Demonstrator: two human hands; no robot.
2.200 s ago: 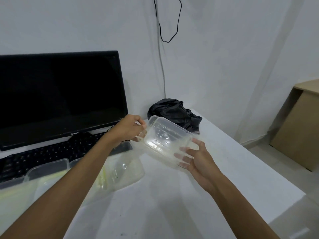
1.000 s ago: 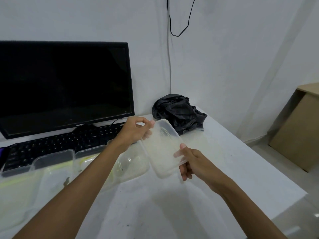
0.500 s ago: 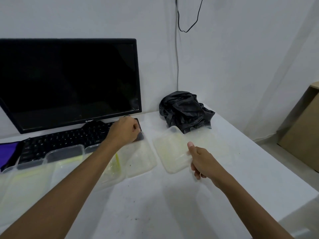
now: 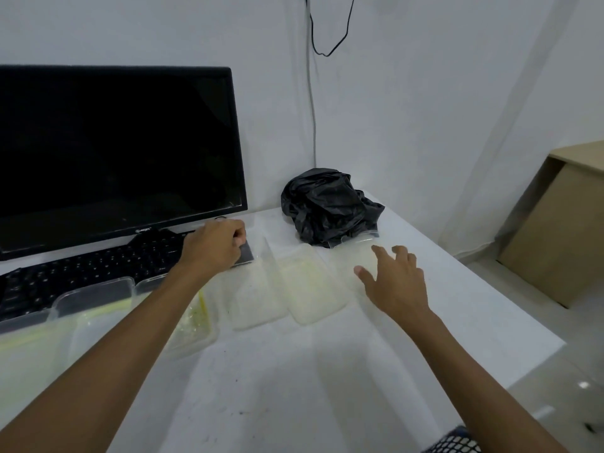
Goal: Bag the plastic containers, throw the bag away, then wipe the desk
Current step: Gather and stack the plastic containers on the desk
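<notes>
— Where are the hands right now?

— The left hand point(image 4: 215, 246) is at centre frame, fingers curled, over the right end of the black keyboard point(image 4: 98, 269). I can't tell whether it grips anything; a clear container wall seems to stand just by its knuckles. The right hand point(image 4: 397, 282) is right of centre, fingers spread and relaxed, holding nothing, above a pale clear lid point(image 4: 359, 259) lying flat on the white desk point(image 4: 294, 387).

— And the containers?

— Strung along the middle of the frame. Two flat clear pieces, a near lid point(image 4: 255, 299) and a yellowish lid point(image 4: 310, 282), lie side by side between the two hands. Left of them, partly under the left forearm, a clear tub point(image 4: 192, 322) with yellow-green residue; further left a second tub point(image 4: 94, 295) and a blurred one at the lower left edge.

— The bag?

— A crumpled black bag point(image 4: 327, 207) sits at the back of the desk, centre right, by the wall, touching the far edge of the lid under the right hand.

— Any writing?

— A small pale logo on the lower bezel of the dark monitor point(image 4: 114, 152), upper left, too small to read. A black cable point(image 4: 327, 34) loops on the wall at top centre, and a brown cabinet point(image 4: 555, 230) stands at the right edge.
</notes>
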